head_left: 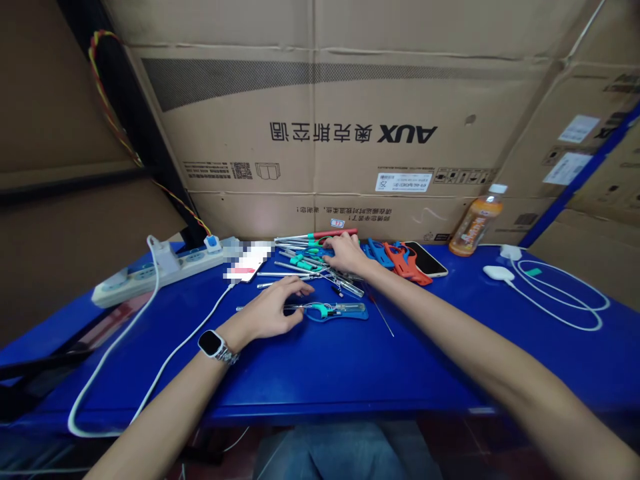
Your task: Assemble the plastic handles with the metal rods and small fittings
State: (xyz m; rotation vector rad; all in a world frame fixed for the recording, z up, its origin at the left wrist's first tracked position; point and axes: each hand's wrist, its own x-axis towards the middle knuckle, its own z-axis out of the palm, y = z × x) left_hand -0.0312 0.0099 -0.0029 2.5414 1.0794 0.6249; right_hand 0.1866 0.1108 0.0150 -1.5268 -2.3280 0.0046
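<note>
My left hand (273,310) is low over the blue table (300,373), its thumb and fingers curved and apart, with nothing gripped. Just beside its fingertips lies a tool with a thin metal rod, a clear handle, a green part and a blue piece (357,313). My right hand (349,255) reaches into a pile of similar metal tubes with green parts (300,261). Its visible fingers are bent and slightly apart, while some tips are hidden among the parts. A red-handled rod (333,233) lies behind that hand. A thin needle-like rod (384,319) lies nearer me.
Blue plastic pieces (379,252) and orange ones (407,265) lie to the right, beside a phone (427,260). An orange drink bottle (475,223) stands farther right near a coiled white cable (565,293). At left are a power strip (145,275) and a charging phone (255,257). Cardboard (350,93) stands behind.
</note>
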